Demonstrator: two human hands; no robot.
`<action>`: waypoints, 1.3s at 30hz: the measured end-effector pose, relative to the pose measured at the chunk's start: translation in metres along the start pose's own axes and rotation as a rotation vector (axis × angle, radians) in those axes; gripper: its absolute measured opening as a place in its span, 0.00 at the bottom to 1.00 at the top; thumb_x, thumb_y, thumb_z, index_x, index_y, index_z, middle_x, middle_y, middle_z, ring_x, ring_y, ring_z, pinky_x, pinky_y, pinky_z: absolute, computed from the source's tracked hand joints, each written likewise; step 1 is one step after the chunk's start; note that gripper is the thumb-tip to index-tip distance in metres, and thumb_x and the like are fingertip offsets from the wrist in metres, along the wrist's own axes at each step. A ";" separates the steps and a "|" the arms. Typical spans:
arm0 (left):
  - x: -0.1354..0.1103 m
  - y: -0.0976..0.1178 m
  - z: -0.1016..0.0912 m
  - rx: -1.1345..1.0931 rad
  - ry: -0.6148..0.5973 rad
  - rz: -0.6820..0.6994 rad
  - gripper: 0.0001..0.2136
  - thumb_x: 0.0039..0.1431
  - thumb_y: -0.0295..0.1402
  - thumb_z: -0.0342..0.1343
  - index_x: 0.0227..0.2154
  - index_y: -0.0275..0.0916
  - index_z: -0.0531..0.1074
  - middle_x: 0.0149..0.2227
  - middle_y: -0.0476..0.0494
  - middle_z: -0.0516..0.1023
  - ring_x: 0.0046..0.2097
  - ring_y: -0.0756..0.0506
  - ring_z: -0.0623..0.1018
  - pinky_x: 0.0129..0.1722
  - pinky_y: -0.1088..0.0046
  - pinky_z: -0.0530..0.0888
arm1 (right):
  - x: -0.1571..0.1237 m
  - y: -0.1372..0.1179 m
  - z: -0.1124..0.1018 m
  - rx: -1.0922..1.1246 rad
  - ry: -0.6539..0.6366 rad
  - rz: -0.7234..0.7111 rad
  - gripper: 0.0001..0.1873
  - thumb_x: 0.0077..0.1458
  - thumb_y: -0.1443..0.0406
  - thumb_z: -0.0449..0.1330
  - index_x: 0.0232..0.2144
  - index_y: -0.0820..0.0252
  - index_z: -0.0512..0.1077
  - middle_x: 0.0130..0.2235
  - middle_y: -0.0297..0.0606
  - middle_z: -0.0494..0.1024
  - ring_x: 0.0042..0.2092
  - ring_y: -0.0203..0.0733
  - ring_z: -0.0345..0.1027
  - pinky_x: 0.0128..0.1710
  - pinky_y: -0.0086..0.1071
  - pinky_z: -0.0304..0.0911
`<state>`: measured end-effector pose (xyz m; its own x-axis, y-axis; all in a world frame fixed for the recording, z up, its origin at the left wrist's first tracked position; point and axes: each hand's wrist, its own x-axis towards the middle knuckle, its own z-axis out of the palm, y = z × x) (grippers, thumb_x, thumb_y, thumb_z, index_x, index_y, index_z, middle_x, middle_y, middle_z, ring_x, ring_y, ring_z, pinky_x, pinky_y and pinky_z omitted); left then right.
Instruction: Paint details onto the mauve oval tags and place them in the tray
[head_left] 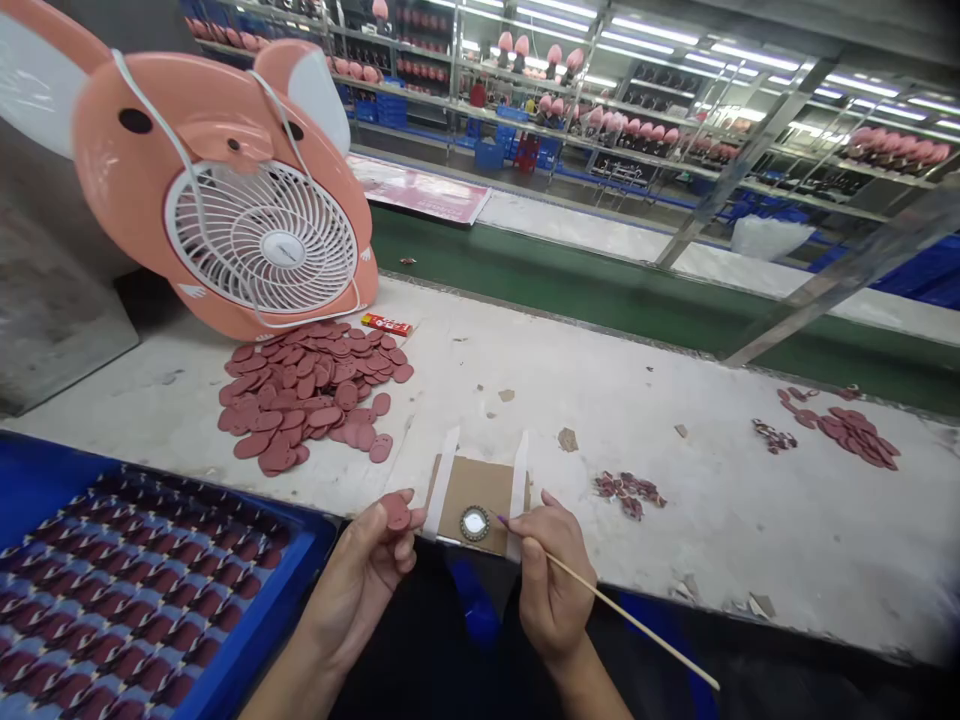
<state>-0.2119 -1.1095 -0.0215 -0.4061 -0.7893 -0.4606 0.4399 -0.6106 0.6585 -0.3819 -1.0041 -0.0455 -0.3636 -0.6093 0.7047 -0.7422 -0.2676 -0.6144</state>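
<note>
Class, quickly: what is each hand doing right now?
Left hand: closed, holding a reddish oval piece.
Right hand: closed, holding a thin wooden stick.

Here we go, we've got a pink animal-eared fan (255, 230) tilted up on the bench (675, 510), a red-and-white packet (386, 324) just beside it, and beyond a green floor (570, 275), long metal shelves (525, 100) lined with pink items!

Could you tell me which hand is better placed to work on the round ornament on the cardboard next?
Probably the right hand: the tip of its thin wooden stick sits just beside the round ornament on the taped cardboard, while the left hand is busy pinching a reddish oval piece.
</note>
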 end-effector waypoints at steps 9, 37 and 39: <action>0.003 -0.001 -0.002 0.015 -0.028 -0.005 0.17 0.43 0.42 0.73 0.34 0.36 0.83 0.29 0.42 0.84 0.24 0.53 0.69 0.24 0.80 0.72 | -0.001 -0.004 -0.003 -0.019 -0.009 0.018 0.11 0.62 0.73 0.51 0.41 0.59 0.72 0.37 0.35 0.77 0.42 0.41 0.71 0.56 0.45 0.61; -0.020 -0.020 0.022 0.169 -0.311 -0.161 0.16 0.43 0.46 0.71 0.33 0.43 0.85 0.29 0.40 0.85 0.25 0.47 0.77 0.23 0.76 0.72 | 0.017 -0.055 -0.018 0.241 0.222 0.135 0.14 0.70 0.65 0.49 0.37 0.62 0.73 0.28 0.37 0.72 0.29 0.40 0.70 0.23 0.35 0.66; -0.022 -0.022 0.027 0.158 -0.331 -0.195 0.15 0.43 0.44 0.72 0.33 0.43 0.85 0.30 0.40 0.86 0.26 0.45 0.80 0.24 0.75 0.74 | 0.017 -0.062 -0.018 0.244 0.247 0.095 0.13 0.71 0.65 0.50 0.37 0.62 0.73 0.26 0.35 0.71 0.26 0.38 0.69 0.19 0.32 0.66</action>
<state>-0.2345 -1.0770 -0.0097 -0.7167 -0.5803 -0.3868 0.2113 -0.7092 0.6726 -0.3520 -0.9845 0.0113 -0.5722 -0.4490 0.6863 -0.5527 -0.4071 -0.7271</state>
